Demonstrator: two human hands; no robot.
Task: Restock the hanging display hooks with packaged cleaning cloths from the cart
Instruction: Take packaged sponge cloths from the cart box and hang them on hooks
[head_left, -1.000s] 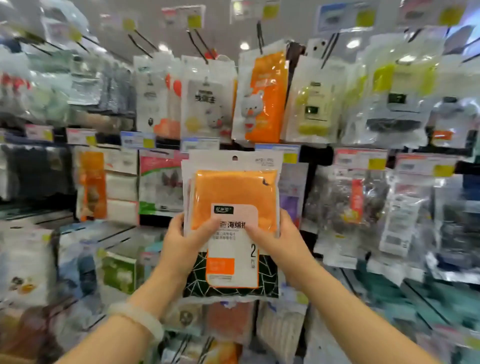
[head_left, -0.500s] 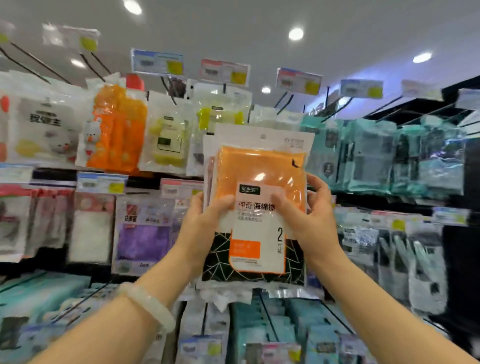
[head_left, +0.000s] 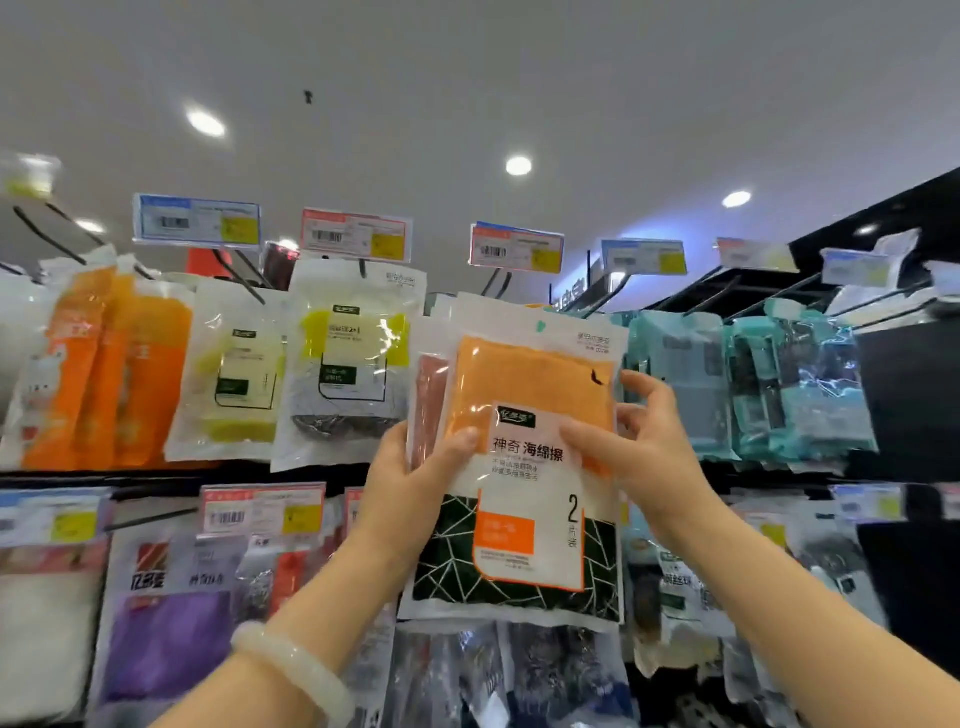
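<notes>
I hold a small stack of packaged cleaning cloths up in front of the top row of display hooks. The front pack shows an orange cloth, a white label and a black geometric bottom. My left hand grips the stack's left edge, thumb across the front. My right hand grips the right side, thumb on the label and fingers spread behind the edge. A black hook under a price tag juts out just above the packs' top edge. The cart is out of view.
Packs of yellow sponges hang to the left, orange packs further left, teal packs to the right. A lower row holds purple cloth packs and others. A black shelf unit stands at the right.
Both hands have raised the stack from the middle row up toward the top row of hooks. My view has tilted upward and swung right, showing the ceiling.
</notes>
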